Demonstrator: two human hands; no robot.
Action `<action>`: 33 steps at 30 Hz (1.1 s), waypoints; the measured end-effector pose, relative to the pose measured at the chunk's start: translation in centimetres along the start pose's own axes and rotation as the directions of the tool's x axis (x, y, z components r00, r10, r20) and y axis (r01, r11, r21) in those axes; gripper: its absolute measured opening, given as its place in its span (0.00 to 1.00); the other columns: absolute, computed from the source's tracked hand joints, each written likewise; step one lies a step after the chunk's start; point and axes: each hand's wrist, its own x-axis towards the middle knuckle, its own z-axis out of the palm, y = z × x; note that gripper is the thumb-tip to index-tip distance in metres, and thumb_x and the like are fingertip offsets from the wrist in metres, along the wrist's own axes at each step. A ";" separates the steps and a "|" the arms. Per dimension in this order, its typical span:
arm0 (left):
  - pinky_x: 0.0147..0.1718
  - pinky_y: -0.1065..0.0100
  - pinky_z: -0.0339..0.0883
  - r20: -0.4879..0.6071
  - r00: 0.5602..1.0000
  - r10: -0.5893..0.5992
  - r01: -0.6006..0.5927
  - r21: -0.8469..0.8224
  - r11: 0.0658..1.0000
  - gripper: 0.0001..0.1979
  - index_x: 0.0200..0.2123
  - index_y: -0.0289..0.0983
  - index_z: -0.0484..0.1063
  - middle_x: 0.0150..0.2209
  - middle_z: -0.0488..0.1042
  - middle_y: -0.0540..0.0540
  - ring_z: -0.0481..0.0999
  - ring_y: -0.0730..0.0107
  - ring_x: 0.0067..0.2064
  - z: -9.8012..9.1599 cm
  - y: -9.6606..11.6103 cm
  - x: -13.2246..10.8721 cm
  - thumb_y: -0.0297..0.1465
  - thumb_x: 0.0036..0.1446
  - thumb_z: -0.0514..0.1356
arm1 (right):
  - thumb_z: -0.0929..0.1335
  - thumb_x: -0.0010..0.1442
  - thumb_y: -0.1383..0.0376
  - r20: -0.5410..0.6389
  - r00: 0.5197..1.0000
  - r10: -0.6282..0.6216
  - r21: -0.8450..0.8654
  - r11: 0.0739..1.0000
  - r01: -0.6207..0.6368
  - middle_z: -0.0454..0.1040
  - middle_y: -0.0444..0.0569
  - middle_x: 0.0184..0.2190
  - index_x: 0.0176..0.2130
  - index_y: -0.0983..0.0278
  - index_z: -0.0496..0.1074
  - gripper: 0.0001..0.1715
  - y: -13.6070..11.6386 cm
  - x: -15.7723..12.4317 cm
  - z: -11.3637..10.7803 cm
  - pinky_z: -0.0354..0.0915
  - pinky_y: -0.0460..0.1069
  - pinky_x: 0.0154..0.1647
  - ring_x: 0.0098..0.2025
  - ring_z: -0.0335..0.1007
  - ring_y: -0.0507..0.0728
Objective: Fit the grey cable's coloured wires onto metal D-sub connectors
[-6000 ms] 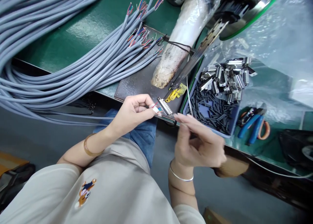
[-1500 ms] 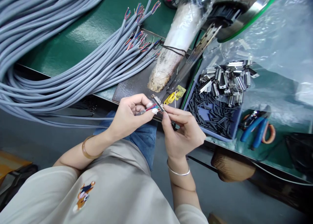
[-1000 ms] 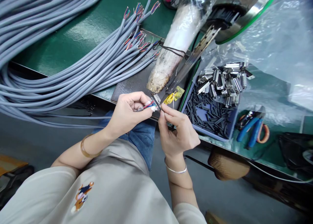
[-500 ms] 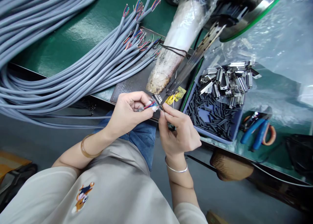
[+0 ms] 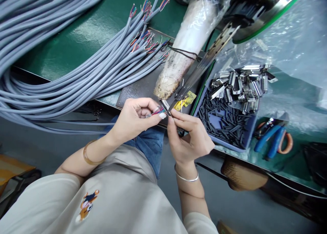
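Observation:
My left hand (image 5: 136,117) pinches the stripped end of a thin grey cable (image 5: 84,122), its coloured wires (image 5: 156,112) fanned out at my thumb. My right hand (image 5: 189,138) is closed beside it, its fingertips pinched on a small multi-pin connector (image 5: 165,106) that meets those wires. Both hands hover just in front of the bench edge, over my lap. What lies inside the right palm is hidden.
A thick bundle of grey cables (image 5: 66,57) with stripped coloured ends covers the green bench (image 5: 84,30). A wrapped cone-shaped tool (image 5: 184,50) lies by a blue tray (image 5: 245,142) of black tubing pieces and metal connectors (image 5: 240,84). Blue-handled pliers (image 5: 270,142) sit to the right.
Six seconds ago my right hand was open and away from the connector; it has since closed in and pinched it. Over the last second both hands hold almost still.

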 end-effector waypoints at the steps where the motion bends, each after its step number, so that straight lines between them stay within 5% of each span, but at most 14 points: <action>1: 0.15 0.78 0.53 0.008 1.000 -0.026 0.026 0.001 1.000 0.17 0.23 0.33 0.72 0.22 0.69 0.53 0.61 0.85 0.19 -0.1 -0.1 0.0 0.34 0.43 0.77 | 0.75 0.59 0.74 0.010 1.000 0.009 0.011 1.000 -0.009 0.85 0.45 0.40 0.37 0.60 0.72 0.11 0.1 -0.1 0.0 0.77 0.47 0.39 0.38 0.83 0.53; 9: 0.14 0.77 0.48 0.078 0.988 -0.137 0.142 -0.064 0.988 0.16 0.24 0.34 0.73 0.17 0.64 0.56 0.57 0.85 0.17 -0.2 -0.6 -0.1 0.32 0.41 0.78 | 0.74 0.59 0.74 0.051 0.997 0.065 0.083 0.994 -0.069 0.85 0.46 0.40 0.38 0.60 0.72 0.11 0.5 -0.5 -0.7 0.77 0.47 0.37 0.38 0.84 0.54; 18: 0.16 0.77 0.43 0.090 0.985 -0.150 0.158 -0.089 0.983 0.17 0.24 0.33 0.72 0.17 0.62 0.57 0.52 0.87 0.18 0.1 -0.2 -0.7 0.32 0.41 0.77 | 0.74 0.60 0.73 0.093 0.995 -0.031 0.087 0.996 0.023 0.85 0.43 0.35 0.38 0.61 0.75 0.09 0.3 -0.7 -2.1 0.74 0.44 0.30 0.32 0.83 0.52; 22: 0.16 0.77 0.42 0.080 0.987 -0.138 0.145 -0.091 0.985 0.16 0.24 0.32 0.71 0.16 0.60 0.58 0.52 0.87 0.18 0.1 -0.4 -1.0 0.31 0.43 0.76 | 0.72 0.64 0.67 -0.183 0.983 0.019 0.176 0.984 0.014 0.77 0.38 0.23 0.44 0.59 0.77 0.07 0.9 -1.2 -2.3 0.69 0.46 0.19 0.18 0.71 0.50; 25: 0.16 0.77 0.43 0.075 0.988 -0.136 0.142 -0.073 0.987 0.16 0.25 0.33 0.71 0.17 0.62 0.58 0.53 0.87 0.18 0.0 -0.6 -1.2 0.32 0.44 0.76 | 0.70 0.66 0.68 -0.347 0.938 0.016 0.184 0.982 0.051 0.76 0.37 0.25 0.55 0.57 0.73 0.18 0.7 -1.2 -2.3 0.67 0.45 0.16 0.18 0.71 0.49; 29: 0.16 0.77 0.44 0.063 0.986 -0.157 0.162 -0.075 0.984 0.16 0.26 0.33 0.72 0.16 0.62 0.58 0.54 0.86 0.17 -0.1 -0.9 -1.1 0.32 0.44 0.76 | 0.70 0.64 0.74 -0.118 0.990 0.076 0.078 0.995 -0.067 0.84 0.44 0.38 0.50 0.60 0.74 0.17 -0.2 -1.1 -1.9 0.80 0.49 0.32 0.35 0.84 0.55; 33: 0.15 0.78 0.45 0.053 0.991 -0.122 0.129 -0.137 0.982 0.15 0.26 0.33 0.73 0.16 0.65 0.57 0.54 0.87 0.16 0.2 -0.7 -0.8 0.31 0.42 0.76 | 0.74 0.60 0.73 0.047 0.999 0.001 -0.009 1.000 -0.001 0.85 0.46 0.43 0.40 0.60 0.73 0.11 -0.5 -1.0 -1.1 0.79 0.48 0.41 0.41 0.84 0.54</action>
